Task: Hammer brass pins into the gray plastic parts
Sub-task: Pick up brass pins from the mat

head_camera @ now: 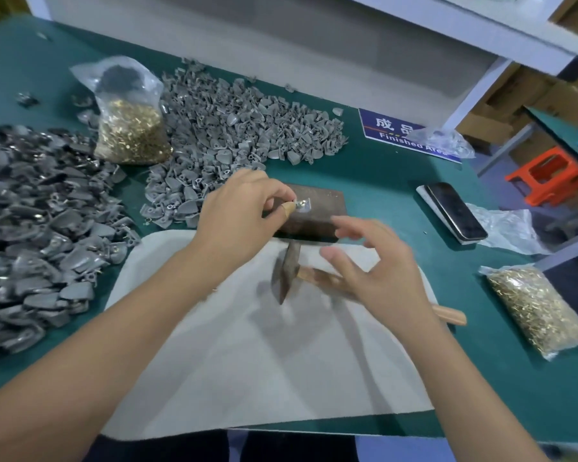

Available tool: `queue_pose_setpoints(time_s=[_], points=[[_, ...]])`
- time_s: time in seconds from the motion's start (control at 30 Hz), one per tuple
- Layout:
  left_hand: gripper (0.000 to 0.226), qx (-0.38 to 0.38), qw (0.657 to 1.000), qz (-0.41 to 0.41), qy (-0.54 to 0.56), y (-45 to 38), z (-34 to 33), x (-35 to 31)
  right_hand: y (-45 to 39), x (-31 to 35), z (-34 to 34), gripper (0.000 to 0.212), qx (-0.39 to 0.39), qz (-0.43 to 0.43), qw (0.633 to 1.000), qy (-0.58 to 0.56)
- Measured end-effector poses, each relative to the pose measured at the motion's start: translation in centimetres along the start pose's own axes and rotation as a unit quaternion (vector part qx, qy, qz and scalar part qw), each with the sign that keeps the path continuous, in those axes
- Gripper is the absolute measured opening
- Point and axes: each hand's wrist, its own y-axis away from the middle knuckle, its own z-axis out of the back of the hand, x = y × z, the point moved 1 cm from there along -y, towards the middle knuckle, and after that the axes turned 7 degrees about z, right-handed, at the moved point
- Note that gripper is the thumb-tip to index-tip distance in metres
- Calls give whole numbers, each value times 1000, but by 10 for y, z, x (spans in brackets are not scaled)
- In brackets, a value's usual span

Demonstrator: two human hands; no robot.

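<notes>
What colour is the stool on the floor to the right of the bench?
The stool is bright orange, seen in the head view, the only one.

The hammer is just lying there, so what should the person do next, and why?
Probably the right hand, open above the hammer, should grip its wooden handle. The left hand already pinches a gray part with its pin on the dark block, ready for striking.

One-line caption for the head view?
Left hand pinches a gray part on the block; right hand open above the hammer.
</notes>
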Motion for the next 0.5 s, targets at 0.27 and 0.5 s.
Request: queue_pose_setpoints(time_s=[0.27, 0.5], points=[[8, -93, 994, 40, -32, 50, 84, 41, -71, 71, -85, 14, 41, 125, 983, -126], [16, -148, 965, 173, -133, 108, 159, 111, -100, 152, -186, 10, 190, 203, 950, -141]])
